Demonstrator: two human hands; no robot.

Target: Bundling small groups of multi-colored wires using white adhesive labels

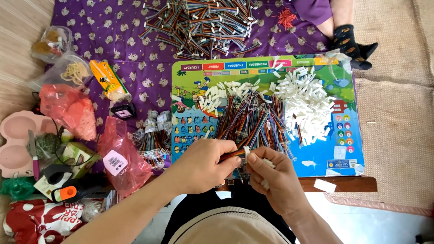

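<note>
**Two hands joining a ribbon cable and a white connector**

The ribbon cable (231, 155) is short, flat and made of thin wires in many colours: red, yellow, green, blue. It lies between the two hands, just above the near edge of the worktop (343, 183). The left hand (203, 165) has its fingers closed around the cable, holding it near one end. The right hand (275, 178) pinches a small white connector (246, 151) between thumb and first finger, and this piece touches the end of the cable. The connector is hard plastic, rectangular and plain.

Just behind the hands is a loose pile of cables (253, 119) of the same kind, their wires glossy and tangled. To the right of it is a heap of white connectors (305, 101), small blocky pieces lying in all directions. Both heaps rest on a colourful board (343, 135) with cartoon drawings and a smooth, shiny surface.

Farther back, a bigger pile of cables (203, 22) lies on a purple cloth (122, 27) with a small printed pattern. At the left are crumpled red plastic bags (122, 158), thin and half transparent, and a pink tray (13, 140) with rounded shape.
</note>
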